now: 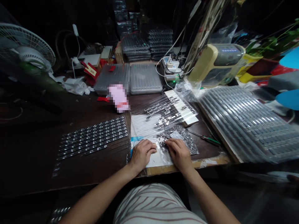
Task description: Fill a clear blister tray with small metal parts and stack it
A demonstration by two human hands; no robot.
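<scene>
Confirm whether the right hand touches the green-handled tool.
Apart. The head view shows part of the clear bag of small pieces between the right hand and the green-handled tool.

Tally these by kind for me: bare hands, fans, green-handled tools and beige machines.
Bare hands: 2, left hand and right hand
Fan: 1
Green-handled tool: 1
Beige machine: 1
Total: 5

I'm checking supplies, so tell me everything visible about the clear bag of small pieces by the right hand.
The clear plastic bag looks glossy and crinkled, with many small dark and silvery pieces showing inside and a whitish patch near its far edge. It lies flat on the dark table, right of the white sheet. The right hand overlaps its left part; actual contact is unclear.
</scene>
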